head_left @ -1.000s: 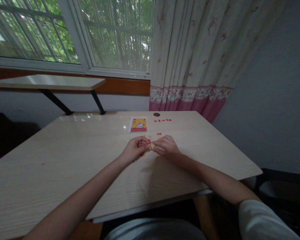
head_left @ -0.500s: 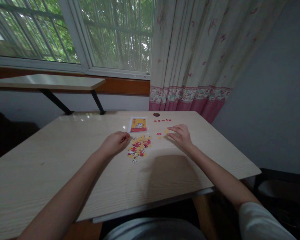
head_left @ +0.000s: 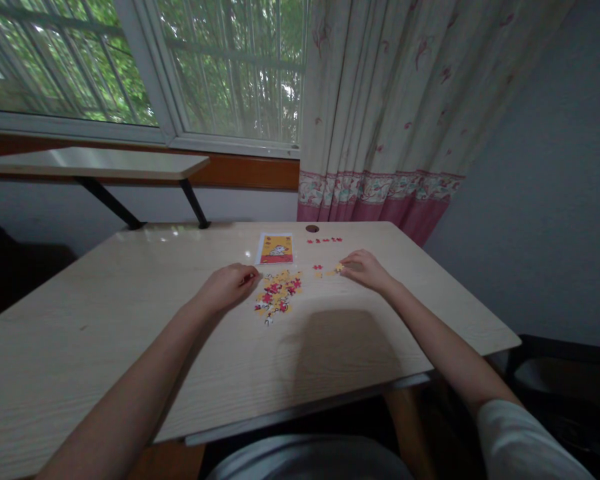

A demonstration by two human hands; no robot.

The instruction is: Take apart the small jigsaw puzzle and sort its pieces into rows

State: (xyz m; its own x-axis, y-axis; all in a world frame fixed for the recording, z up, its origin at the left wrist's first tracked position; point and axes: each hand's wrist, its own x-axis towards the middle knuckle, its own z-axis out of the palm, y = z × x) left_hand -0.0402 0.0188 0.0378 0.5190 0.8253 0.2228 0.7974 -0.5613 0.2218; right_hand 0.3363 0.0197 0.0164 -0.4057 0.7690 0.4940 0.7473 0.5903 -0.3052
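A heap of small yellow and red jigsaw pieces (head_left: 277,295) lies in the middle of the pale wooden table (head_left: 130,320). My left hand (head_left: 227,285) rests curled on the table just left of the heap, fingertips pinched near its upper edge; what they hold is too small to make out. My right hand (head_left: 364,269) lies to the right of the heap, its fingers closed on a yellow piece (head_left: 338,268). A few loose pieces (head_left: 319,270) sit between that hand and the heap.
A small picture card (head_left: 277,249) in yellow and red lies beyond the heap. A row of red pieces (head_left: 325,240) and a round cable hole (head_left: 312,229) sit near the table's far edge. Window, wall shelf (head_left: 95,164) and curtain (head_left: 380,113) stand behind.
Both hands were together over the heap a second ago. They have since parted: the left drew back to the left, the right went out to the right and closed on a yellow piece.
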